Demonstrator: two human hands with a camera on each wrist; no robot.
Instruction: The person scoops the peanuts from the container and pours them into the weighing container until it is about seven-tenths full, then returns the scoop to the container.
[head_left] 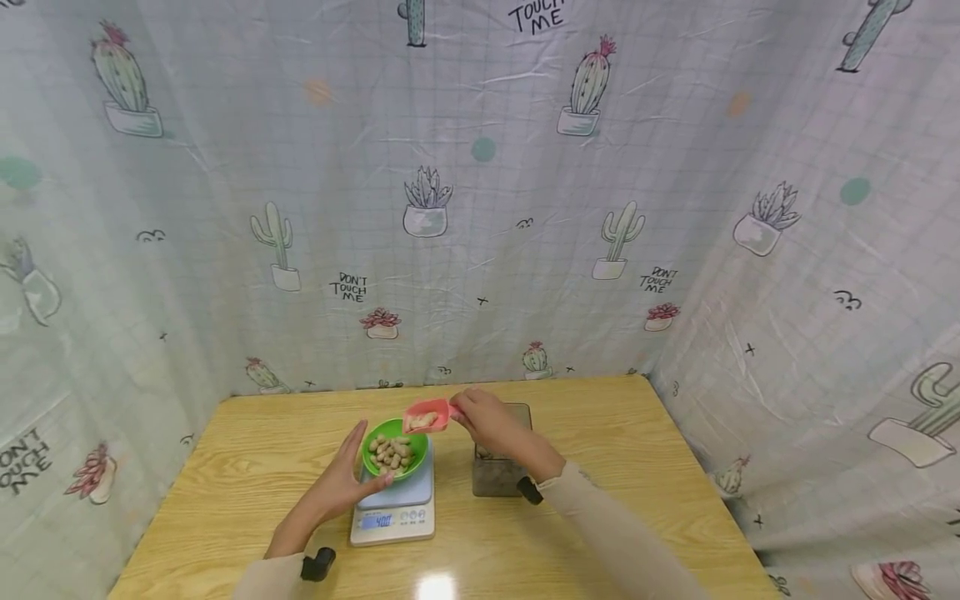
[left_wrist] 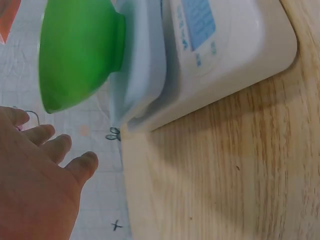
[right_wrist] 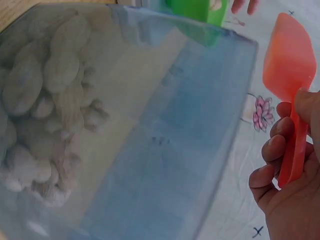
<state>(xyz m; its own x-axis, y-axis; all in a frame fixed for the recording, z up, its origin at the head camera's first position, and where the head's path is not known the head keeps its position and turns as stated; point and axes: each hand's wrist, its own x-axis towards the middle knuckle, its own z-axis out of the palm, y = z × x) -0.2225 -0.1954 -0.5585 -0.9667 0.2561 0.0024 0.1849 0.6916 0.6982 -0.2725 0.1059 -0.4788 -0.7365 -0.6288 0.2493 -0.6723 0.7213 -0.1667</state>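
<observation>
A green bowl [head_left: 372, 472] with several peanuts [head_left: 392, 452] in it stands on a white kitchen scale [head_left: 392, 523] whose display seems to read 400. Fingers and thumb spread, my left hand [head_left: 341, 479] is around the bowl's near left side; in the left wrist view its fingertips are just apart from the green wall. My right hand [head_left: 487, 419] grips the handle of a red scoop [head_left: 442, 414]. Some peanuts lie in the scoop, which is over the bowl's right rim. In the right wrist view, fingers and thumb wrap the scoop's handle [right_wrist: 295, 150].
Right of the scale, partly under my right forearm, stands a clear dark-tinted container [head_left: 495, 481] with more peanuts [right_wrist: 30, 85] low inside. The wooden table [head_left: 600, 433] meets a patterned cloth [head_left: 480, 275] at the back and sides.
</observation>
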